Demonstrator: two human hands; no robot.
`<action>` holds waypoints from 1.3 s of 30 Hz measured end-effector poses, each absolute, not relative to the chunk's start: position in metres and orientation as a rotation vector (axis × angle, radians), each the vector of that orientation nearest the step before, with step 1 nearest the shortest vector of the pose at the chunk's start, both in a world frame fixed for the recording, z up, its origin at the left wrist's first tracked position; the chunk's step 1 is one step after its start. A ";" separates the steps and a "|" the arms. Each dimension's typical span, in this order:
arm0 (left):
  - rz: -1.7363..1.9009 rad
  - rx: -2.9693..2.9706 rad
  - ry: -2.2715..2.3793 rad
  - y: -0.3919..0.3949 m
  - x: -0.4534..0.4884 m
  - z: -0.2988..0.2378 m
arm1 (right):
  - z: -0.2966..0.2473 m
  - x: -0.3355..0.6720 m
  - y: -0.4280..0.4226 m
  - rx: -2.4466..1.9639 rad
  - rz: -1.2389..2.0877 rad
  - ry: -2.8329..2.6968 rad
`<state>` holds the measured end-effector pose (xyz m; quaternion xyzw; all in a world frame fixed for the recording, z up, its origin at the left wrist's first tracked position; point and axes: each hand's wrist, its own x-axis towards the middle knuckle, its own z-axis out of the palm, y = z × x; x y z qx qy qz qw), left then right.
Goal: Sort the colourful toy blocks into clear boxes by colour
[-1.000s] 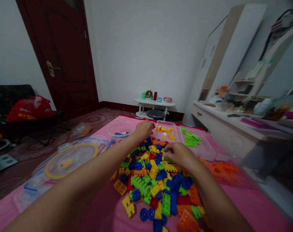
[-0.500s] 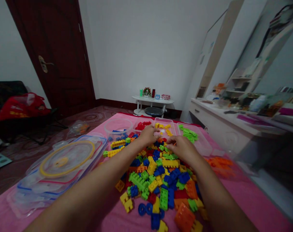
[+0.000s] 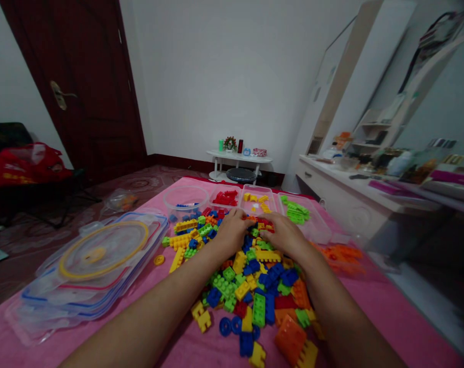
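Note:
A heap of toy building blocks (image 3: 241, 291) in yellow, green, blue, red and orange spreads across the pink cloth (image 3: 170, 317). At its far part, my left hand (image 3: 234, 232) rests low over the blocks, thumb apart from bent fingers whose tips are partly hidden. Facing it, my right hand (image 3: 283, 232) touches the heap with thumb and forefinger apart; red and orange blocks (image 3: 268, 224) show in the gap. Beyond the hands stand clear boxes: one with red blocks (image 3: 225, 198), one with yellow blocks (image 3: 260, 202) and one with green blocks (image 3: 296, 210).
A round clear tub (image 3: 186, 197) with blue pieces stands at the back left. Stacked clear lids (image 3: 101, 260) lie on the left. Orange blocks (image 3: 341, 255) sit in a clear box at right. A white dresser (image 3: 350, 184) flanks the right side.
My left hand has come back from near the red and yellow boxes and down onto the heap. My right hand has shifted slightly nearer. The view has moved a little.

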<state>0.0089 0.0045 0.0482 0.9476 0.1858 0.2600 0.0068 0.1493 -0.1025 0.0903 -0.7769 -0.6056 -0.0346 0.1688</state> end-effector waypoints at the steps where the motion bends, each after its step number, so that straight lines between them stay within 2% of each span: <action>1: 0.833 2.946 0.579 0.004 0.008 0.049 | 0.097 0.148 -0.106 -2.255 -0.087 -1.705; 8: 0.943 2.856 0.617 0.000 0.006 0.052 | 0.127 0.127 -0.127 -2.492 0.275 -1.890; 15: 0.912 2.804 0.642 -0.002 0.005 0.051 | 0.119 0.110 -0.125 -2.608 0.171 -1.960; 20: 0.949 2.734 0.659 -0.003 0.006 0.050 | 0.125 0.133 -0.131 -2.442 0.296 -1.913; 29: 0.898 2.656 0.637 0.003 0.007 0.044 | 0.132 0.161 -0.127 -1.810 0.354 -1.486; 36: 0.868 2.645 0.652 0.003 0.007 0.044 | 0.131 0.169 -0.136 -1.932 0.626 -1.708; 39: 0.868 2.642 0.646 0.002 0.006 0.045 | 0.127 0.170 -0.131 -1.932 0.473 -1.573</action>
